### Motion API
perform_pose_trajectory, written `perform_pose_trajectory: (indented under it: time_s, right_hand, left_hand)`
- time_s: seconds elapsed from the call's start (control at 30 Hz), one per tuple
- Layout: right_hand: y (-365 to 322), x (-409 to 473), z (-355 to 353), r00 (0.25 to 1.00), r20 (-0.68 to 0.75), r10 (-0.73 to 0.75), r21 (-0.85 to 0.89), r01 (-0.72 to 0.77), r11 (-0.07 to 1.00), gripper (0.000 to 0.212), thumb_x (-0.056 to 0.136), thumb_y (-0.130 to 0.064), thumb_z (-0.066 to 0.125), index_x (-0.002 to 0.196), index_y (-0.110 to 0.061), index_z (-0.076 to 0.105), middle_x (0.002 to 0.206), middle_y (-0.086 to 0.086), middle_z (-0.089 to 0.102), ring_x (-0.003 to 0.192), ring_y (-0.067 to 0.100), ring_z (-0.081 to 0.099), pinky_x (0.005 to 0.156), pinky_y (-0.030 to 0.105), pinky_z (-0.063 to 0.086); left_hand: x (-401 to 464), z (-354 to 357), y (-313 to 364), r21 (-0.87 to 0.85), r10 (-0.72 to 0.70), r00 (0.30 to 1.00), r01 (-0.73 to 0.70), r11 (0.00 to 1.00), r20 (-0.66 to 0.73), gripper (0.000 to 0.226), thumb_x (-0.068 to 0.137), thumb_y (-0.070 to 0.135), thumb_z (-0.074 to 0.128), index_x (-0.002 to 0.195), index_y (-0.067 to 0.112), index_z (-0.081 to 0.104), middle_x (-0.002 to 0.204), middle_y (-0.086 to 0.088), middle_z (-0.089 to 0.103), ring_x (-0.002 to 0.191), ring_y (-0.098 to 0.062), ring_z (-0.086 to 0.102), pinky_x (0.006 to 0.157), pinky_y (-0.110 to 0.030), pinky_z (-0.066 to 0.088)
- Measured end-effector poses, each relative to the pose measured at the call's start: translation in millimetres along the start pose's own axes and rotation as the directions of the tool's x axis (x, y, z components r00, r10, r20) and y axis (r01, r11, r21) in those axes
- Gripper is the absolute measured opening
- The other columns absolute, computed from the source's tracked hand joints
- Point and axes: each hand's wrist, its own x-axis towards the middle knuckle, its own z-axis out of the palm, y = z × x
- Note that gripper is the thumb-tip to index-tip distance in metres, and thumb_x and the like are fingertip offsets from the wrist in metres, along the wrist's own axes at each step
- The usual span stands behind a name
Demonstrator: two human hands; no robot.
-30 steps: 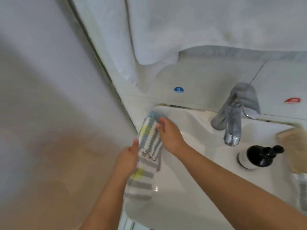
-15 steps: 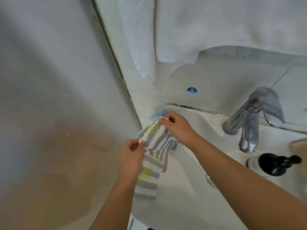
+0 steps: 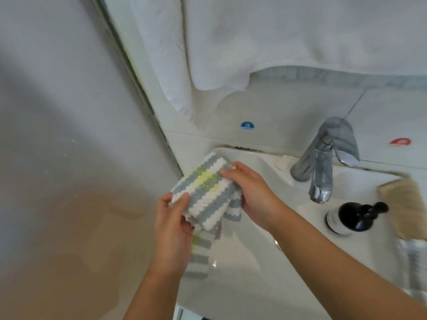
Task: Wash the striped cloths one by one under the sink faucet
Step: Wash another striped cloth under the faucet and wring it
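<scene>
Both forearms are reaching in from the lower edge of the view and meeting over the far left corner of the white sink (image 3: 261,285). The left hand (image 3: 172,224) is turning palm-inward, its thumb and curled fingers (image 3: 183,200) pinching the near left corner of a striped cloth (image 3: 203,192). The right hand (image 3: 250,195) is angling in from the right, its fingers curling over the cloth's far edge and gripping it. The cloth, banded grey, white and yellow, is being held up between the two hands above the sink's left rim, with more striped fabric hanging below it down the rim. The chrome faucet (image 3: 321,162) is standing well to the right, beside a black pump bottle (image 3: 355,215). A white towel (image 3: 254,42) is hanging on the wall above.
</scene>
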Motion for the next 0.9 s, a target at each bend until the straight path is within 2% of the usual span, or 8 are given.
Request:
perform_pose_trajectory:
  time_s: [0.07,0.17,0.23,0.33,0.47,0.67,0.83,0.9]
  right_hand:
    - [9,-20,-15,0.998,-0.062,-0.005,0.005,0.005,1.0,0.009,0.092,-0.015,0.06,0.097,-0.018,0.053,0.088,0.003,0.069,0.078,0.014,0.068,0.064,0.026,0.053]
    - [28,-52,-41,0.995,-0.096,0.005,0.03,-0.002,1.0,0.034,0.093,-0.008,0.059,0.116,-0.031,0.051,0.104,0.006,0.072,0.09,0.02,0.071,0.069,0.028,0.055]
    - [38,-74,-54,0.997,-0.081,-0.005,-0.006,0.004,1.0,0.049,0.093,-0.004,0.057,0.126,-0.04,0.049,0.111,0.005,0.071,0.1,0.024,0.069,0.076,0.03,0.056]
    - [48,-101,-73,0.992,-0.108,-0.062,-0.117,0.049,0.992,0.05,0.091,0.004,0.056,0.128,-0.029,0.055,0.118,0.003,0.068,0.106,0.018,0.066,0.079,0.025,0.054]
    - [50,-126,-92,0.984,-0.156,-0.084,-0.17,0.057,0.984,0.046,0.09,0.001,0.059,0.125,-0.029,0.059,0.12,-0.004,0.067,0.106,0.021,0.066,0.082,0.029,0.055]
    - [46,-144,-111,0.938,-0.301,-0.169,-0.51,-0.009,0.86,0.053,0.093,-0.007,0.06,0.115,-0.056,0.057,0.109,-0.017,0.067,0.087,0.021,0.066,0.077,0.038,0.058]
    - [33,-149,-130,0.914,-0.38,-0.141,-0.646,-0.153,0.748,0.035,0.095,-0.029,0.056,0.119,-0.052,0.046,0.106,-0.023,0.059,0.08,0.005,0.065,0.071,0.024,0.056]
    - [16,-149,-135,0.833,-0.483,-0.271,-0.663,-0.146,0.734,0.018,0.096,-0.028,0.053,0.106,-0.043,0.055,0.096,-0.018,0.064,0.078,0.005,0.066,0.066,0.028,0.057]
  left_hand:
    - [-5,5,-8,0.065,-0.043,0.997,0.039,0.997,0.066,0.059,0.076,0.011,0.063,0.128,0.031,0.043,0.102,0.001,0.075,0.092,-0.017,0.071,0.076,-0.036,0.059]
    - [-14,8,-26,0.124,-0.145,0.96,0.118,0.985,0.238,0.093,0.076,-0.004,0.067,0.138,0.055,0.032,0.134,-0.002,0.061,0.113,-0.027,0.065,0.081,-0.041,0.059]
    - [-18,7,-38,0.213,-0.229,0.912,0.163,0.963,0.339,0.088,0.076,-0.004,0.069,0.139,0.05,0.041,0.144,0.001,0.053,0.12,-0.028,0.061,0.086,-0.043,0.057]
    - [-25,9,-51,0.41,-0.304,0.826,0.098,0.907,0.475,0.078,0.081,0.001,0.073,0.136,0.05,0.048,0.144,0.022,0.048,0.129,-0.013,0.053,0.097,-0.04,0.053]
    - [-31,22,-58,0.518,-0.317,0.752,-0.039,0.854,0.578,0.074,0.092,-0.016,0.05,0.141,0.037,0.032,0.126,0.047,0.048,0.122,0.016,0.047,0.089,-0.011,0.047]
    - [-31,38,-72,0.575,-0.403,0.65,-0.063,0.816,0.644,0.082,0.091,-0.009,0.054,0.148,0.041,0.024,0.145,0.018,0.047,0.135,-0.012,0.046,0.108,-0.035,0.044]
    - [-28,50,-74,0.567,-0.479,0.576,0.034,0.823,0.662,0.094,0.084,-0.016,0.06,0.146,0.044,0.022,0.136,0.018,0.056,0.128,-0.014,0.054,0.095,-0.029,0.05]
    - [-25,54,-72,0.577,-0.493,0.57,0.039,0.816,0.658,0.095,0.084,-0.019,0.059,0.145,0.044,0.023,0.136,0.019,0.056,0.128,-0.013,0.054,0.096,-0.029,0.05]
